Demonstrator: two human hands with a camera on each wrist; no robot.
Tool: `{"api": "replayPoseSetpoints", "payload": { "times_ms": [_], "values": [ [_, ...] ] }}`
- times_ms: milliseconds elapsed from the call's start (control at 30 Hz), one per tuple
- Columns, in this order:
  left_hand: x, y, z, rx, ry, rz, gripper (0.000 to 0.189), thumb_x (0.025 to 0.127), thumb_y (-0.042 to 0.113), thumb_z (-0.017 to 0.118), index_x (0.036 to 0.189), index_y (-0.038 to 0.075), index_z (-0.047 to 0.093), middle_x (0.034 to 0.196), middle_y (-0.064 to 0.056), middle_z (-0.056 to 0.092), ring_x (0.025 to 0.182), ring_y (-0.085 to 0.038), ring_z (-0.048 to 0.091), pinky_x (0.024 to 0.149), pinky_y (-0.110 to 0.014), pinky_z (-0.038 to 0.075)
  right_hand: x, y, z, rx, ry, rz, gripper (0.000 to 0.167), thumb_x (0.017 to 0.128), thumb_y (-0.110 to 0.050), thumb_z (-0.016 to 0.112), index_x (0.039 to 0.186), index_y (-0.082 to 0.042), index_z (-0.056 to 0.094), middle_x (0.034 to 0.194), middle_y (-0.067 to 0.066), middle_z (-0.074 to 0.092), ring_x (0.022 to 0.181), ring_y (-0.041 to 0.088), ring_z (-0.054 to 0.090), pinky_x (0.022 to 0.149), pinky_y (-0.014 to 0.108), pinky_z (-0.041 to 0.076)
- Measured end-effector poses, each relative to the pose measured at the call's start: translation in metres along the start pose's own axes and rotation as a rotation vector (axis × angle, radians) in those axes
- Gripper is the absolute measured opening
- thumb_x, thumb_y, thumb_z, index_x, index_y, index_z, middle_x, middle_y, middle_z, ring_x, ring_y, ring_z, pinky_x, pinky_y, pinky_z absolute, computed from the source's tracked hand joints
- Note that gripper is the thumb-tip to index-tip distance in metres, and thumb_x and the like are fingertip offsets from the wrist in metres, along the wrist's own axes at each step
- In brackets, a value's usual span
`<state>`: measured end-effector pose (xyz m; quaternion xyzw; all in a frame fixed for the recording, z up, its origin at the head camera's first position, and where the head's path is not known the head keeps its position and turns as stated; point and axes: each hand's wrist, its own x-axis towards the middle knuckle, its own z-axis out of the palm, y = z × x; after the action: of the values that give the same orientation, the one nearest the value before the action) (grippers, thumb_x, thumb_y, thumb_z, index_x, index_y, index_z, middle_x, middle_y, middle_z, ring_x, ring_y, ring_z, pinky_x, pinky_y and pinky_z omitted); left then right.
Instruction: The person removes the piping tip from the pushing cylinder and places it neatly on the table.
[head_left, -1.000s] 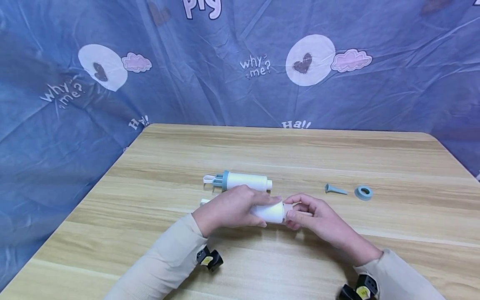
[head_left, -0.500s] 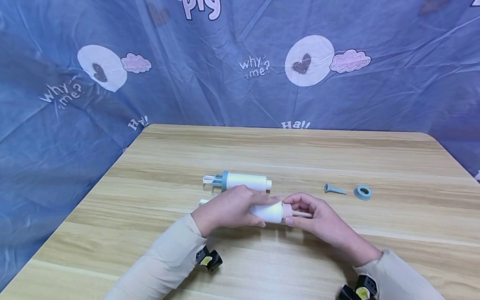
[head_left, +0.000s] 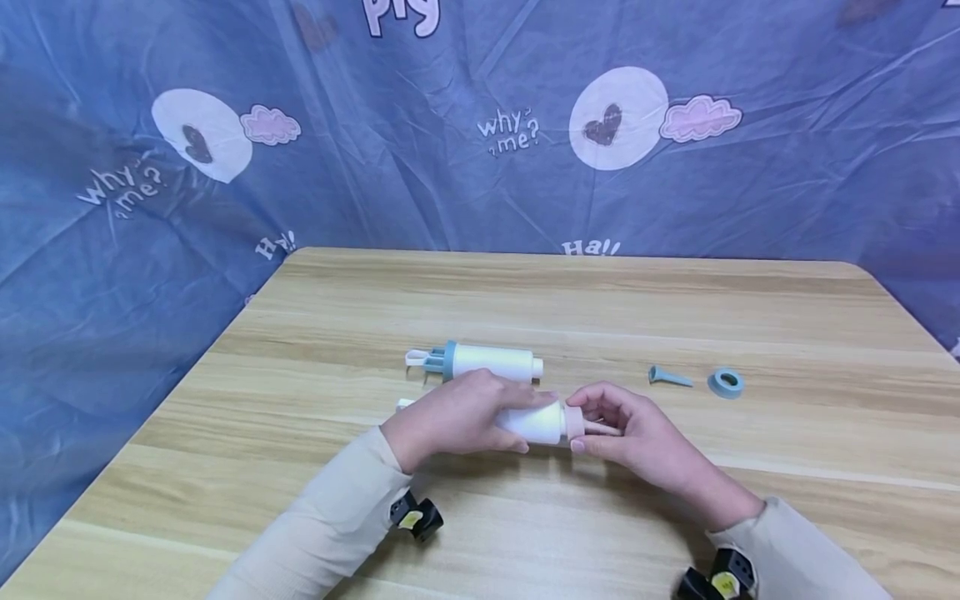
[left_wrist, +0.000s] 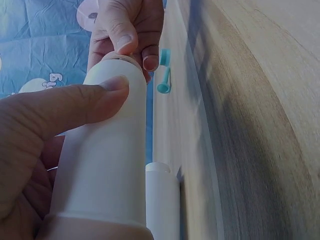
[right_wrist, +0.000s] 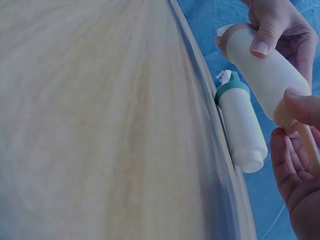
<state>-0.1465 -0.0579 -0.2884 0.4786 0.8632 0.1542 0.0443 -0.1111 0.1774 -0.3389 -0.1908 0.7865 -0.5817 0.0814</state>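
Since 1 second ago, the fingers of my right hand (head_left: 637, 433) have shifted on the pink ring (head_left: 574, 422), so more of the ring and the thin pink nozzle (head_left: 602, 428) shows. Meanwhile my left hand (head_left: 465, 417) and the stuff lying on the table (head_left: 525, 308) sit about where they were.

Head cam: left hand's wrapped over the white tube (head_left: 536, 423), clamped on it, with a bit of white poking out on the left. Right hand is pinching the pink ring at the tube's right end, thumb on the near side, fingertip on the far side, nozzle pointing right toward my palm. Just past the held tube, on the far side, lies tube 2 (head_left: 495, 363), blue collar and white loop to the left, stubby neck to the right. Farther right there's a blue cone (head_left: 670, 377) and a blue ring (head_left: 723, 392), near each other but not touching.

Left wrist cam: left thumb lies across the white tube, and at the right end my right thumb sits on the pink ring. Tube 2 only partly shows.

Right wrist cam: both hands on the white tube, plus a pinkish collar (right_wrist: 231, 38) at its left end. Tube 2 lies apart from it. Can't tell if the held tube touches the table.
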Motion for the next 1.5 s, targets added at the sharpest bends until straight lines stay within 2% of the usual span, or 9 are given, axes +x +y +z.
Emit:
{"api": "replayPoseSetpoints", "payload": {
  "times_ms": [133, 367, 567, 967, 1500],
  "values": [
    [-0.001, -0.001, 0.0, -0.011, 0.003, -0.01, 0.061, 0.073, 0.027, 0.077, 0.129, 0.013, 0.056, 0.12, -0.004, 0.063, 0.102, -0.017, 0.062, 0.088, -0.026, 0.047, -0.001, -0.001, 0.0, 0.028, 0.003, -0.012, 0.038, 0.076, -0.005, 0.072, 0.109, 0.004, 0.054, 0.104, 0.02, 0.062, 0.094, 0.009, 0.063, 0.079, 0.025, 0.052],
    [-0.005, -0.006, 0.002, -0.012, 0.021, -0.021, 0.061, 0.073, 0.026, 0.078, 0.128, 0.013, 0.056, 0.122, -0.004, 0.062, 0.105, -0.018, 0.061, 0.09, -0.027, 0.047, 0.0, 0.001, -0.001, 0.022, 0.019, -0.002, 0.038, 0.074, -0.005, 0.073, 0.107, 0.001, 0.055, 0.1, 0.014, 0.064, 0.09, 0.01, 0.064, 0.076, 0.026, 0.053],
    [-0.009, -0.013, 0.006, -0.01, 0.031, -0.021, 0.062, 0.072, 0.026, 0.078, 0.128, 0.012, 0.056, 0.122, -0.003, 0.062, 0.106, -0.017, 0.06, 0.091, -0.028, 0.046, -0.001, 0.001, 0.0, 0.027, 0.013, -0.02, 0.039, 0.075, -0.004, 0.072, 0.109, 0.005, 0.054, 0.098, 0.018, 0.064, 0.088, 0.009, 0.063, 0.076, 0.024, 0.053],
    [-0.013, -0.023, 0.011, -0.02, 0.01, -0.09, 0.061, 0.073, 0.027, 0.078, 0.128, 0.014, 0.056, 0.12, -0.002, 0.063, 0.104, -0.017, 0.06, 0.089, -0.03, 0.047, 0.0, 0.001, 0.0, 0.011, 0.016, -0.015, 0.041, 0.076, -0.004, 0.072, 0.111, 0.006, 0.054, 0.095, 0.017, 0.064, 0.084, 0.009, 0.063, 0.074, 0.025, 0.053],
    [-0.014, -0.024, 0.014, -0.041, -0.014, -0.147, 0.06, 0.073, 0.026, 0.077, 0.128, 0.014, 0.056, 0.122, -0.003, 0.062, 0.107, -0.018, 0.06, 0.091, -0.032, 0.047, -0.002, 0.0, -0.002, 0.025, -0.018, 0.034, 0.045, 0.078, -0.009, 0.071, 0.115, 0.01, 0.054, 0.096, 0.019, 0.064, 0.084, 0.01, 0.063, 0.074, 0.025, 0.053]
  ]
}}
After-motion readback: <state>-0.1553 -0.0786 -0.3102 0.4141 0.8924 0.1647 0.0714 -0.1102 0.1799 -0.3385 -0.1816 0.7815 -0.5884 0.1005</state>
